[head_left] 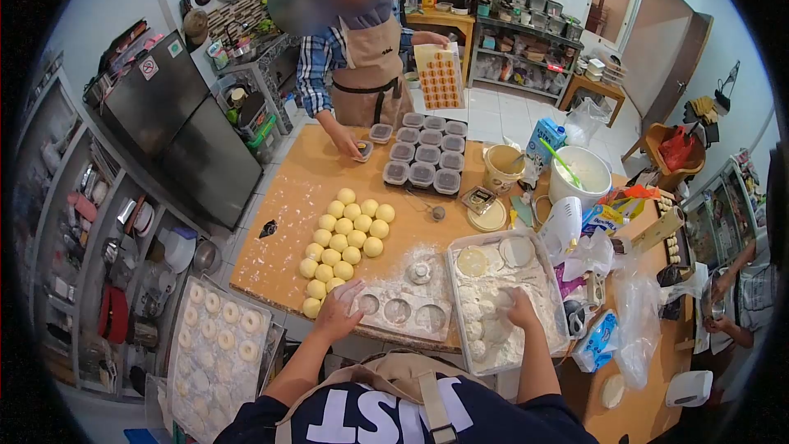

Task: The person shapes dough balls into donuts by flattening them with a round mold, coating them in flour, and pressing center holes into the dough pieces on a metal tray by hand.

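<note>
My left hand (337,312) rests at the left end of a floured wooden mold (382,330) with three round hollows, its fingers stretched out. Just beyond it, several pale yellow dough balls (339,242) stand in rows. My right hand (519,310) reaches into a white tray (563,312) of flour (530,275), beside several flour-coated lumps (474,330); its fingertips are hard to make out. Two round discs, one yellowish (472,261) and one white (517,252), lie at the tray's far end. A small floury metal piece (419,272) sits behind the mold.
Across the table, a person (370,66) holds a sheet of orange stickers (441,76) and touches a small lidded box (363,150). More boxes (427,153) stand nearby. A tray of dough rings (218,353) is at lower left. A white bucket (579,174) and hand mixer (561,226) stand right.
</note>
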